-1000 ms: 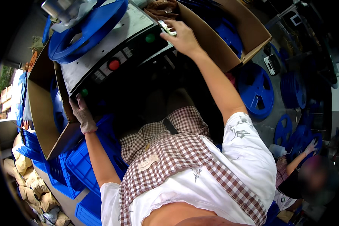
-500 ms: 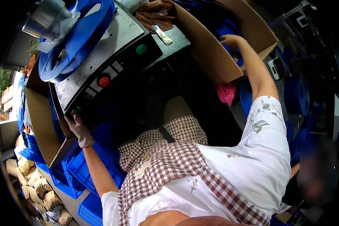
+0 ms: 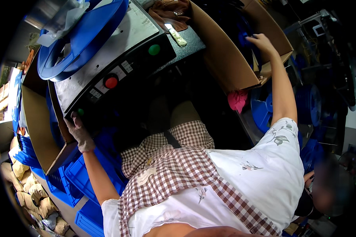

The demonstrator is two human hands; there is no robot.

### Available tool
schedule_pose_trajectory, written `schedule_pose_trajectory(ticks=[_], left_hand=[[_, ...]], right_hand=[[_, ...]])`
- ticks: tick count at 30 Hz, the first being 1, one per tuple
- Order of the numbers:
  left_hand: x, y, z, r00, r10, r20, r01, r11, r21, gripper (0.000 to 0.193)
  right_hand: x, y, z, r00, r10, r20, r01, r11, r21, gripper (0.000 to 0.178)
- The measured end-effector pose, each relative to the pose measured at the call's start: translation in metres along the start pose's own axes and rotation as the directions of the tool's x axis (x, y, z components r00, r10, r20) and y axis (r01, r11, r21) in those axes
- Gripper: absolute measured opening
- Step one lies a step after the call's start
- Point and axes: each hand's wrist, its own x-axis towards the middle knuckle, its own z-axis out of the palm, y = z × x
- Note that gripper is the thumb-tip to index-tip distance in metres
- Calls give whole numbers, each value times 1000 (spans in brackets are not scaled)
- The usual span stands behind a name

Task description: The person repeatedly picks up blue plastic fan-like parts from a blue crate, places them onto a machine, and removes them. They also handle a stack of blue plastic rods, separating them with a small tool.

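My left hand [image 3: 81, 135], in a pale glove, reaches to the front left corner of a metal-topped machine [image 3: 106, 55]. Its fingers are stretched out beside a small green button [image 3: 80, 112], and nothing shows in them. At the upper right my bare right hand [image 3: 264, 43] is over an open cardboard box [image 3: 229, 71]. Its fingers are apart and point left, with no held thing visible. Blue and dark reels [image 3: 245, 35] lie in that box below the fingers, partly in shadow. A large blue reel [image 3: 95, 41] rests on the machine's top.
The machine's front carries a red knob [image 3: 111, 82] and a larger green button [image 3: 154, 49]. Another cardboard box [image 3: 37, 126] stands at the left, near blue crates [image 3: 91, 217]. A pink bag [image 3: 237, 100] hangs below the right box. A co-worker [image 3: 332, 189] is at the right.
My right hand has moved right, away from the left wall of the box. My left hand stays by the machine's corner. The view has shifted slightly.
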Motion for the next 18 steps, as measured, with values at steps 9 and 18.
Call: schedule_pose_trajectory(ticks=[9, 18], left_hand=[[-46, 89, 47, 872, 439, -218, -436, 898, 64, 54], [-100, 185, 106, 700, -280, 657, 677, 555, -483, 61]], right_hand=[[-150, -137, 6, 638, -382, -668, 635, 752, 176, 24], [-225, -197, 124, 292, -944, -152, 886, 327, -328, 39]])
